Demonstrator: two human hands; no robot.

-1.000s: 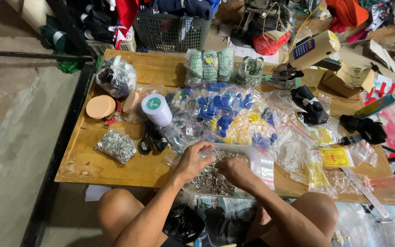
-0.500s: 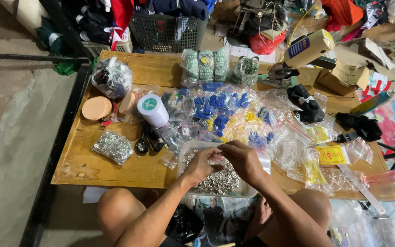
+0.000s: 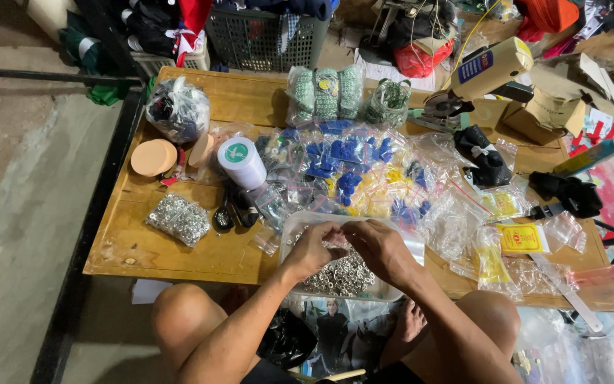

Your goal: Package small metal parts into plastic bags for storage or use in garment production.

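- Left hand (image 3: 319, 249) and right hand (image 3: 380, 247) met fingertip to fingertip, pinching something too small to tell.
- They hovered over the clear tray (image 3: 399, 240) of metal rings (image 3: 341, 276) at the table's (image 3: 179, 252) near edge, probably so drops fell back in.

Two hands: left hand (image 3: 319, 247), right hand (image 3: 380, 245). One clear tray (image 3: 289, 235) of silver rings, too many to count. One bag of silver rings (image 3: 178, 218). One white thread spool (image 3: 242, 162). Two round tan lids (image 3: 153, 157). One yellow packet (image 3: 521, 239). One wooden desk (image 3: 179, 252). Small blue-part bags (image 3: 335, 153): count unclear.
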